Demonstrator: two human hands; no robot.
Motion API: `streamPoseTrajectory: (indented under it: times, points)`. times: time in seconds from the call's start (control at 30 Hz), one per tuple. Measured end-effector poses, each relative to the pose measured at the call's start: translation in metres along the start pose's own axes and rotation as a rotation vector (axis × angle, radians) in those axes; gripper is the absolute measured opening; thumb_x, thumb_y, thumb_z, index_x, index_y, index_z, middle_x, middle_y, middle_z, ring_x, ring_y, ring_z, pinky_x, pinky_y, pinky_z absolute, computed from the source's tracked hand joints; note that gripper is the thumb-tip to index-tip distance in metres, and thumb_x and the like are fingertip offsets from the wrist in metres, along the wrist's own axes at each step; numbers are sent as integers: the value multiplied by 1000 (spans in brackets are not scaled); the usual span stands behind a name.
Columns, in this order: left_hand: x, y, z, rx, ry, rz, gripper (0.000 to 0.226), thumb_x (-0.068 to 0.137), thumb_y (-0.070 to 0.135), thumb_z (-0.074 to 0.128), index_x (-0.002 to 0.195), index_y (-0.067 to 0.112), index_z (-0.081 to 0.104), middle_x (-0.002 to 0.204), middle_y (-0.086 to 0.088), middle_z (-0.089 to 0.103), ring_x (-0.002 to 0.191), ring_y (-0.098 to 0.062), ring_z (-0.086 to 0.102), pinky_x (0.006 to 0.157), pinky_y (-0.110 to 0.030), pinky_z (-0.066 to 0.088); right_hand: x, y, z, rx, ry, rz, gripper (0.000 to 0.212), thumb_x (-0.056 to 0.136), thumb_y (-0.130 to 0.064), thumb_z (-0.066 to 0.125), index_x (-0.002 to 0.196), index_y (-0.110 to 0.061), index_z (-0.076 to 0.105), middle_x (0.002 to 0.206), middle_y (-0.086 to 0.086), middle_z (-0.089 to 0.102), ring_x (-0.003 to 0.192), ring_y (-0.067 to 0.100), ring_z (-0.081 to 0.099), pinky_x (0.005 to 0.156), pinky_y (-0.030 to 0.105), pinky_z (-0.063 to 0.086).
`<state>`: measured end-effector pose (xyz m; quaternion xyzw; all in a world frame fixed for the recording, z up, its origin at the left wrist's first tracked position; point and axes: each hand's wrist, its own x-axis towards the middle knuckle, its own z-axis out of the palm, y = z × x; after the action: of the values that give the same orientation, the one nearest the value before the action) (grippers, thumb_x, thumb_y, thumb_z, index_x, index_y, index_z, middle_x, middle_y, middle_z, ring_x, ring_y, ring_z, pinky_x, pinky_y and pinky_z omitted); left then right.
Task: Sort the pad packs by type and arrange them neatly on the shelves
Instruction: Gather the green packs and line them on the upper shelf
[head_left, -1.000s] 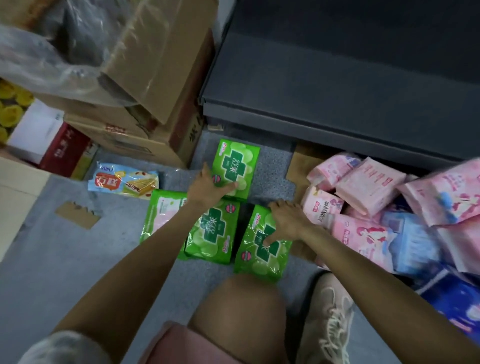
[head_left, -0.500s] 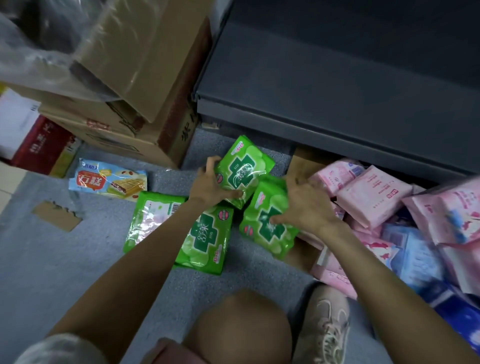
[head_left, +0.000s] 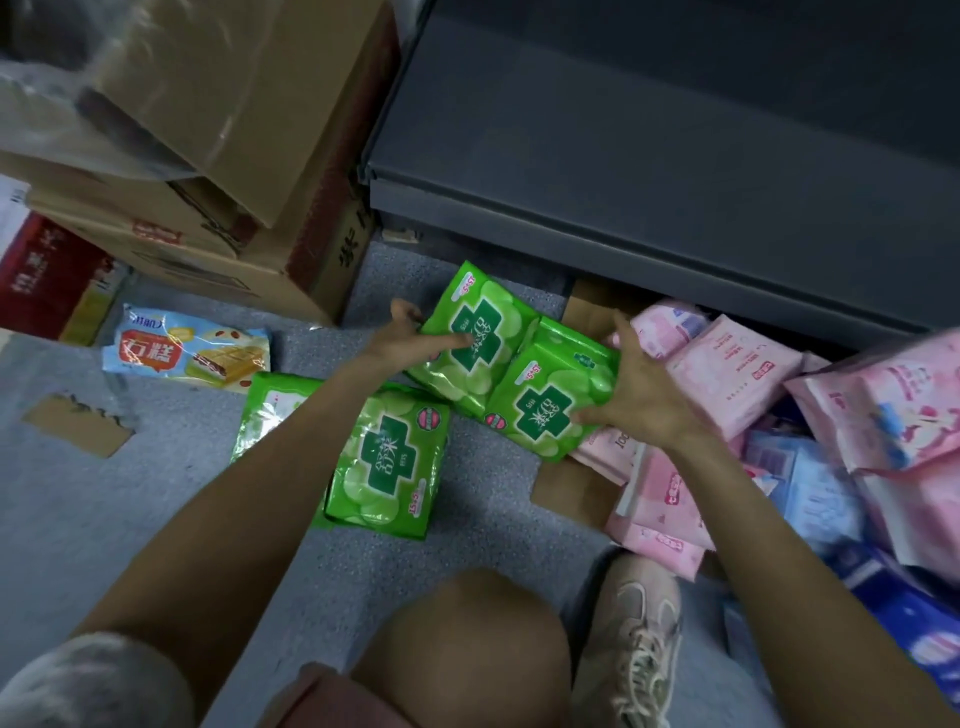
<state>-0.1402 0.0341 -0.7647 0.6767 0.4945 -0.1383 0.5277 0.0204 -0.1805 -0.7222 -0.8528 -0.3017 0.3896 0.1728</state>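
Judging by their glossy film, the two green packs (head_left: 511, 371) seem light, squashy and slippery, so the left hand (head_left: 402, 338) and right hand (head_left: 636, 395), fingers curled round the outer edges, grip sensibly.

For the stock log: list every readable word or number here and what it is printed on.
"石糕": snack packet on the floor.
"舒莱": green pack on the floor, also "15+5".
"5+5": green pack in the left hand; its other print shows upside down.
Pink packs, boxes: print blurred, unreadable.
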Motion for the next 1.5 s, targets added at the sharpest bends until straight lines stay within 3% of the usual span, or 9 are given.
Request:
streamPoseTrajectory:
  times: [0.17,0.37,0.57,0.73,0.93,1.13,1.23,1.4,1.5]
  points:
    - [-22,-5,-8,-12,225,100,89,63,55,81,126,21,29,130,-3,46,126,-29,40,105,-46,37,-12,-1,9,258,164,-84,111,59,-18,89,145,-21,20,126,5,51,111,22,55,98,35,45]
    - [-87,19,-45,-32,499,441,101,41,65,80,126,33,36,123,3,56,113,-26,53,95,-45,46,-40,-21,-20,654,262,-140,88,51,-41,89,119,-48,34,125,8,53,114,22,56,97,43,48]
    - [-153,83,-61,90,563,644,110,57,46,87,145,9,31,136,-9,46,129,-26,37,107,-34,29,-95,-44,-91,714,480,-169,93,57,-27,85,134,-13,34,126,7,55,114,16,56,93,26,48]
    - [-206,139,-82,147,562,807,100,56,53,84,137,14,42,124,-7,52,120,-24,43,99,-30,33,-153,-54,-147,608,631,-193,91,51,-40,86,129,-17,46,122,5,62,109,15,61,95,31,48]
    - [-275,219,-97,187,563,1085,98,55,61,80,135,18,44,124,-1,52,118,-19,44,94,-28,34,-231,-61,-207,522,873,-326,82,56,-50,86,127,-48,45,125,1,60,113,17,59,100,44,47]
    - [-323,298,-97,373,713,1380,100,62,60,78,143,18,36,128,-1,46,115,-18,40,95,-29,36,-302,-80,-265,287,1166,-524,73,64,-48,71,128,-40,38,123,-22,49,113,2,51,97,18,39]
    - [-346,342,-93,450,810,1592,92,66,65,70,140,19,40,127,-4,50,111,-20,45,93,-34,42,-332,-88,-300,-34,1322,-637,64,68,-39,65,127,-32,42,127,-8,49,119,18,47,103,37,36]
    - [-389,429,-90,549,957,1835,90,69,72,62,138,18,45,119,-8,55,110,-27,48,92,-42,44,-365,-97,-370,-515,1552,-612,71,61,-12,65,128,-25,46,132,3,50,128,27,39,114,56,10]
    - [-413,475,-89,564,1041,1941,91,69,73,61,139,17,45,117,-9,56,109,-27,46,92,-40,41,-379,-101,-418,-664,1622,-616,79,59,4,69,131,-17,46,133,8,50,133,29,34,115,56,3]
